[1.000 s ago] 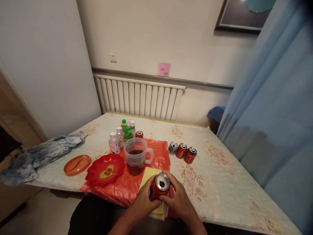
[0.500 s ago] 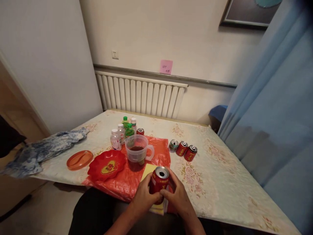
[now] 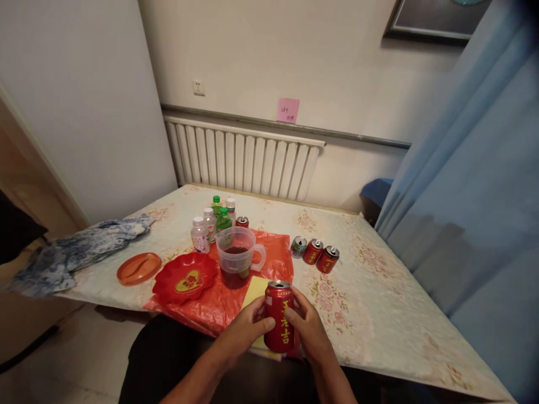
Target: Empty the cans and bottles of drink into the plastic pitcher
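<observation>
A red drink can (image 3: 279,328) with yellow characters is held upright between my two hands, its top opened. My left hand (image 3: 249,322) grips the can's left side, thumb across the front. From the right, my right hand (image 3: 309,322) wraps round it, the thumb on the lettering. Under the can lies a yellow paper or cloth (image 3: 255,292) on a red plastic bag (image 3: 202,314). Just beyond stands a clear plastic jug (image 3: 236,252) with dark liquid in it. To its left sits a red scalloped plate (image 3: 166,283).
Several bottles with white caps (image 3: 200,235) and green caps (image 3: 223,221) stand behind the jug, beside another red can (image 3: 242,222). Right of the bag are a green-grey can (image 3: 298,247) and two red cans (image 3: 314,252). An orange lid (image 3: 138,269) and bluish cloth (image 3: 80,255) lie left.
The can has been brought more upright, so its lettering now faces me and its top shows less. My thumbs have moved apart on its front. The view has shifted slightly.
</observation>
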The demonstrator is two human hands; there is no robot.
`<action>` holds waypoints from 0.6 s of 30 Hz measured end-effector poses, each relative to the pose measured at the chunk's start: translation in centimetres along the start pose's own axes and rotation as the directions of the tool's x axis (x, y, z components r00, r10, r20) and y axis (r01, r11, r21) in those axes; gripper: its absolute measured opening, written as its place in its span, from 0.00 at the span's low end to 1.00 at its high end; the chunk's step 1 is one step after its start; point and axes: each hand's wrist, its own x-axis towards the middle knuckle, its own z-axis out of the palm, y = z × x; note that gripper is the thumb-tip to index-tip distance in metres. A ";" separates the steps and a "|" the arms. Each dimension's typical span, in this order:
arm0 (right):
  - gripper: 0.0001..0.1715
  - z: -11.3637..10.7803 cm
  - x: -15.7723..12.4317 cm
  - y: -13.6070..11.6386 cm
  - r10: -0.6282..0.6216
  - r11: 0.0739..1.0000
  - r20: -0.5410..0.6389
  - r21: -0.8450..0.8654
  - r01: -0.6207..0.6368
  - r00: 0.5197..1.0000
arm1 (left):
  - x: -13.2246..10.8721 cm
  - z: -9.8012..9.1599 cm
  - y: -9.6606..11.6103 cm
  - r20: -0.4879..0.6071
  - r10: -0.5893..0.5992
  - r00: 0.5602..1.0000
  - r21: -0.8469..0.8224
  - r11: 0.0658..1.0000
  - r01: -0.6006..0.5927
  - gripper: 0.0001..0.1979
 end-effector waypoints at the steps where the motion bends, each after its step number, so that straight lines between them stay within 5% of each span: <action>1: 0.40 0.0 0.0 0.0 0.001 1.000 0.012 -0.001 -0.001 1.000 | 0.1 0.0 -0.1 -0.012 0.007 1.000 0.002 1.000 -0.007 0.31; 8: 0.31 0.2 -0.2 -0.5 -0.017 0.996 0.040 -0.088 0.020 0.999 | 0.5 -0.3 -1.2 -0.096 0.044 0.994 0.043 0.998 -0.040 0.32; 18: 0.47 0.9 -0.1 0.9 0.035 0.996 0.004 -0.083 -0.035 0.999 | 0.7 -0.5 -1.3 -0.217 0.022 0.976 0.081 0.997 -0.005 0.33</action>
